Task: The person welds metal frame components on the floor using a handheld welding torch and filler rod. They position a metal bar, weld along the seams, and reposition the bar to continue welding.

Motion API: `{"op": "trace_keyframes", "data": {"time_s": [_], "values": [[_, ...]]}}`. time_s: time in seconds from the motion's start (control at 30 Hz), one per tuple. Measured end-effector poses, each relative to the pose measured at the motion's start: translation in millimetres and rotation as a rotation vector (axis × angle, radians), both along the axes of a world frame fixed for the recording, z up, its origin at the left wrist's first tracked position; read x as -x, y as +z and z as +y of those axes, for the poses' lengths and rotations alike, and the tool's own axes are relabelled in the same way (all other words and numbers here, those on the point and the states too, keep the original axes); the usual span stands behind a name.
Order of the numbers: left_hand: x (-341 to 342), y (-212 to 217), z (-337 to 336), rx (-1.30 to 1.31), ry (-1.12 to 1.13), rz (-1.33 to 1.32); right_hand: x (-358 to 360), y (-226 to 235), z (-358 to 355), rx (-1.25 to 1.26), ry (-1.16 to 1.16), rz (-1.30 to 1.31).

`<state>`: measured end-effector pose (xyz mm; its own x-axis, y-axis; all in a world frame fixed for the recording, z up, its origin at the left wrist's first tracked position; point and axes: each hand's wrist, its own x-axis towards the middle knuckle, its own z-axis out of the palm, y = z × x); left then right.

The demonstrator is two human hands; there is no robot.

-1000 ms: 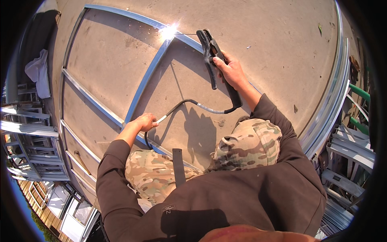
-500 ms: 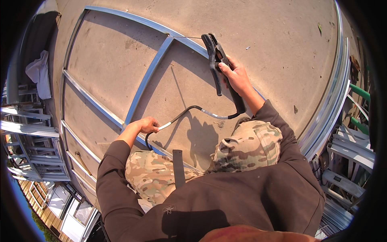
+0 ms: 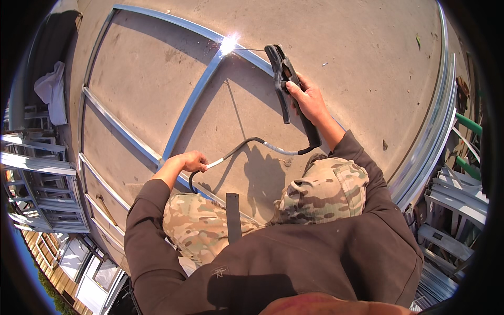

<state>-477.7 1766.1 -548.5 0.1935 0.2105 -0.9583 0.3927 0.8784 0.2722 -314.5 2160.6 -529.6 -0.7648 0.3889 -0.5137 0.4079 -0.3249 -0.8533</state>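
Note:
A black electrode holder [image 3: 281, 79] is gripped in my right hand [image 3: 310, 100], its jaws clamping a thin welding rod [image 3: 253, 50]. The rod's far end meets a bright white arc [image 3: 228, 45], with sparks, where a crossbar [image 3: 194, 97] joins the outer bar of a metal frame [image 3: 163, 19]. From the holder's lower end a black cable [image 3: 251, 142], wrapped in places with pale tape, curves across to my left hand [image 3: 193, 161]. The fingers of that hand are closed around the cable, above the frame's near bar.
The frame lies on dusty concrete [image 3: 367, 68]. Long metal profiles [image 3: 438, 115] run along the right, beside stacked white frames [image 3: 454, 202] and green bars [image 3: 467, 126]. On the left are a white cloth [image 3: 51, 93] and more stacked metal frames [image 3: 44, 184].
A bright arc with sparks has appeared at the rod's tip on the frame joint. Both hands keep nearly the same place and grip.

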Motion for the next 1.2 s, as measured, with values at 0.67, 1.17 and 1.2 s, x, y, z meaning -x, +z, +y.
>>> {"op": "trace_keyframes", "data": {"time_s": [0.67, 1.17, 1.2], "values": [[-0.5, -2.3, -3.4, 0.013, -0.014, -0.006, 7.2, -4.5, -0.8, -0.011, -0.010, 0.065], [0.2, -5.1, -7.1, 0.006, 0.009, -0.030, 8.0, -1.7, -2.8, 0.000, -0.010, 0.042], [0.0, -4.7, -8.9, -0.013, 0.001, -0.033, 8.8, -0.4, -3.4, 0.027, -0.048, 0.079]]}}
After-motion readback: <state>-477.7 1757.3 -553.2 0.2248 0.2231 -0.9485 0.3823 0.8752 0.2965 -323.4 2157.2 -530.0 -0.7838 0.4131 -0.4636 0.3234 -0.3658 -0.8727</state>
